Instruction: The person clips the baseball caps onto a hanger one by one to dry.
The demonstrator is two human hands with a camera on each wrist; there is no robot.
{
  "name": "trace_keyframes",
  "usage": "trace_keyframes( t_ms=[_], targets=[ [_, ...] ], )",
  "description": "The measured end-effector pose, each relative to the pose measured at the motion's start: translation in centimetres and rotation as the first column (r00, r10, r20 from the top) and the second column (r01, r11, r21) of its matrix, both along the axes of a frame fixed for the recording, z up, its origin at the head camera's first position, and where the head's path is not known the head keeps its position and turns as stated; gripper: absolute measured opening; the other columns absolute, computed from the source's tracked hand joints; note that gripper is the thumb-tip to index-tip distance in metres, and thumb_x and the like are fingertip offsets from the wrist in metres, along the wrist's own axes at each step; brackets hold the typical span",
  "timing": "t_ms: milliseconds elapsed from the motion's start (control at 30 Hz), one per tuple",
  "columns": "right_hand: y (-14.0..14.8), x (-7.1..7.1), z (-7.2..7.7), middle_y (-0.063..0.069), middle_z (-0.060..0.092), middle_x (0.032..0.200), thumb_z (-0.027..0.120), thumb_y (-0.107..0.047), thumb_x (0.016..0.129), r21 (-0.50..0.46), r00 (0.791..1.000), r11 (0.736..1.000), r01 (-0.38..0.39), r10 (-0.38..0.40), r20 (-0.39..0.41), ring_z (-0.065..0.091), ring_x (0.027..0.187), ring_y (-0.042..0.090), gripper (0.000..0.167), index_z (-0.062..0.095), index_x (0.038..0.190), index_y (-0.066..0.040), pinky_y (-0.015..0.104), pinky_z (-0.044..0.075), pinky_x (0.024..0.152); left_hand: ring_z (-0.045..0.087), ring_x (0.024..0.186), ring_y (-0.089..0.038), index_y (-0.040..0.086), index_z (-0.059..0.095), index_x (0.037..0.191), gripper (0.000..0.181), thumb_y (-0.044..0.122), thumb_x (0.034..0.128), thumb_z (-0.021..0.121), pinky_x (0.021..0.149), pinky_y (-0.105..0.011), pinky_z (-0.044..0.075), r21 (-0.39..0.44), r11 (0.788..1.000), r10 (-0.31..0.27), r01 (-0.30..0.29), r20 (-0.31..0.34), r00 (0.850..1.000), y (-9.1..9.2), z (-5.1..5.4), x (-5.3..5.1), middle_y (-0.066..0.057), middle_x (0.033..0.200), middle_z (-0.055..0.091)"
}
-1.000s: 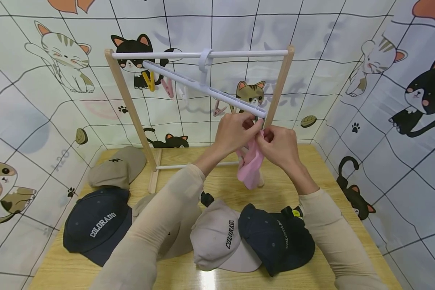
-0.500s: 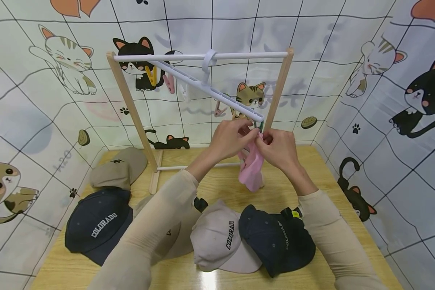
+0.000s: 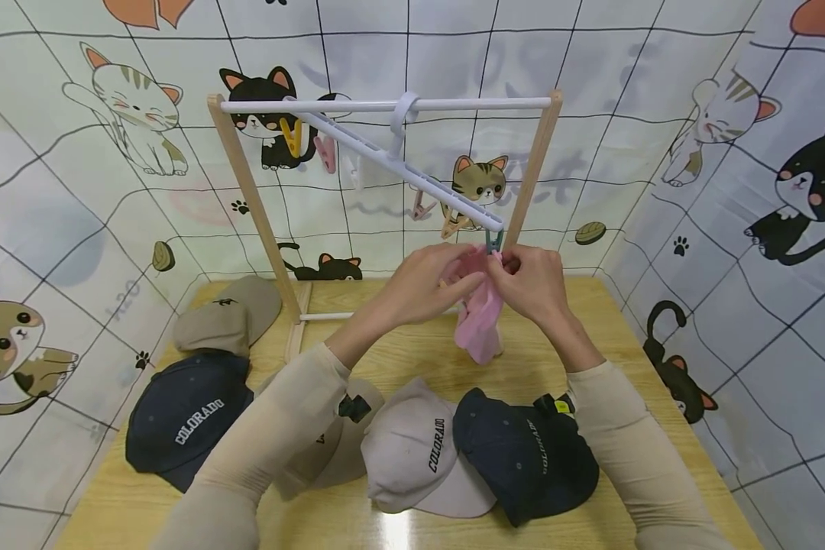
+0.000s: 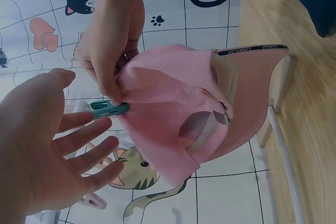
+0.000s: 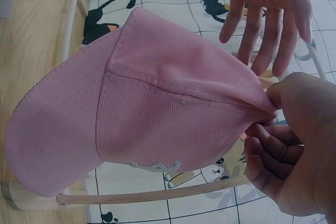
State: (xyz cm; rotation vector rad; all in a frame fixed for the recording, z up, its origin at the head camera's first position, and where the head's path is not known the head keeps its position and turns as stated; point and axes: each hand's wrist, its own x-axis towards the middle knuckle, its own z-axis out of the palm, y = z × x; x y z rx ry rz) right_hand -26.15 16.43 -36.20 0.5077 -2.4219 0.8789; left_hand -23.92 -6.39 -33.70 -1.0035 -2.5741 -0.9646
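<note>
A pink cap [image 3: 480, 336] hangs crown up below the low right end of a tilted white clip hanger [image 3: 412, 176]. The green clothespin [image 4: 109, 108] there bites the top of its crown. My right hand [image 3: 532, 284] pinches the crown cloth right beside that clothespin, thumb and fingers together [image 5: 294, 145]. Close by on the left, my left hand [image 3: 426, 284] holds nothing; its fingers are spread apart in the left wrist view. The cap's back opening and brim [image 4: 247, 103] show plainly there.
The hanger hooks over the white top rod [image 3: 316, 106] of a wooden rack, carrying several other clothespins, one yellow [image 3: 292, 137]. Caps lie on the table: navy [image 3: 186, 420], tan [image 3: 213, 325], light grey [image 3: 406, 451] and dark blue [image 3: 522, 458], plus one partly under my left sleeve.
My left fingers have come away from the clothespin and moved slightly left and down, opening out. The green clothespin now shows. The right hand stays at the crown.
</note>
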Motion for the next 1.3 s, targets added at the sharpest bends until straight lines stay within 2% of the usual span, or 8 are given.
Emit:
trace_keyframes(
  t_ms=[200, 300, 467, 667, 900, 1133, 1300],
  targets=[
    [0.1, -0.1, 0.0, 0.017, 0.075, 0.068, 0.071, -0.018, 0.102, -0.007, 1.000, 1.000, -0.003, 0.003, -0.011, 0.066, 0.061, 0.032, 0.031, 0.078, 0.080, 0.002, 0.035, 0.044, 0.062, 0.072, 0.132, -0.022, 0.018, 0.055, 0.168, 0.057, 0.033, 0.1143, 0.066, 0.110, -0.044, 0.058, 0.055, 0.997, -0.058, 0.059, -0.020, 0.998, -1.1, -0.4, 1.4, -0.006, 0.165, 0.065],
    [0.1, -0.1, -0.1, 0.016, 0.074, 0.066, 0.070, -0.018, 0.101, -0.007, 1.000, 1.000, -0.003, 0.003, -0.010, 0.066, 0.061, 0.032, 0.031, 0.077, 0.078, 0.001, 0.036, 0.043, 0.064, 0.072, 0.134, -0.022, 0.021, 0.054, 0.169, 0.057, 0.033, 0.1145, 0.066, 0.111, -0.046, 0.059, 0.040, 0.998, -0.042, 0.043, -0.008, 0.999, -1.8, -0.8, 2.5, -0.003, 0.162, 0.068],
    [-0.2, -0.2, -0.1, 0.015, 0.074, 0.067, 0.070, -0.020, 0.101, -0.006, 1.000, 1.000, -0.002, 0.002, 0.002, 0.067, 0.063, 0.033, 0.031, 0.078, 0.079, 0.001, 0.036, 0.045, 0.066, 0.073, 0.139, -0.028, 0.012, 0.063, 0.160, 0.052, 0.037, 0.1138, 0.067, 0.117, -0.049, 0.059, -0.005, 1.000, 0.002, -0.002, 0.043, 0.999, -3.0, -1.5, 4.8, -0.008, 0.152, 0.075],
    [-0.3, -0.2, -0.2, 0.016, 0.076, 0.069, 0.070, -0.021, 0.101, -0.006, 1.000, 1.000, -0.004, 0.004, 0.020, 0.069, 0.064, 0.033, 0.031, 0.080, 0.081, 0.001, 0.036, 0.046, 0.067, 0.076, 0.134, -0.029, 0.006, 0.070, 0.151, 0.048, 0.034, 0.1121, 0.070, 0.116, -0.049, 0.060, 0.014, 1.000, -0.021, 0.020, 0.079, 0.997, -4.0, -2.4, 7.6, -0.012, 0.148, 0.077],
    [-0.3, -0.2, -0.4, 0.018, 0.077, 0.072, 0.070, -0.021, 0.102, 0.003, 0.999, 1.000, 0.002, -0.002, 0.053, 0.069, 0.065, 0.034, 0.032, 0.081, 0.085, 0.003, 0.035, 0.046, 0.063, 0.077, 0.133, -0.026, 0.008, 0.070, 0.151, 0.047, 0.032, 0.1105, 0.073, 0.113, -0.047, 0.062, 0.055, 0.998, -0.041, 0.034, 0.130, 0.991, -4.4, -3.4, 11.1, -0.009, 0.148, 0.077],
    [-0.2, -0.2, -0.6, 0.019, 0.077, 0.074, 0.068, -0.021, 0.102, 0.006, 0.998, 1.000, 0.012, -0.012, 0.068, 0.070, 0.067, 0.035, 0.032, 0.080, 0.085, 0.003, 0.035, 0.045, 0.064, 0.078, 0.127, -0.025, 0.009, 0.070, 0.151, 0.047, 0.034, 0.1114, 0.071, 0.104, -0.046, 0.065, 0.072, 0.997, -0.034, 0.019, 0.213, 0.976, -4.6, -5.1, 13.6, -0.007, 0.145, 0.078],
    [-0.3, -0.2, -0.6, 0.019, 0.077, 0.074, 0.068, -0.021, 0.102, 0.016, 0.998, 1.000, 0.011, -0.012, 0.068, 0.070, 0.068, 0.036, 0.032, 0.080, 0.085, 0.003, 0.036, 0.045, 0.065, 0.077, 0.127, -0.026, 0.008, 0.068, 0.153, 0.049, 0.034, 0.1119, 0.071, 0.105, -0.043, 0.066, 0.106, 0.994, -0.037, 0.009, 0.266, 0.963, -4.6, -6.2, 14.9, -0.007, 0.145, 0.078]
  ],
)
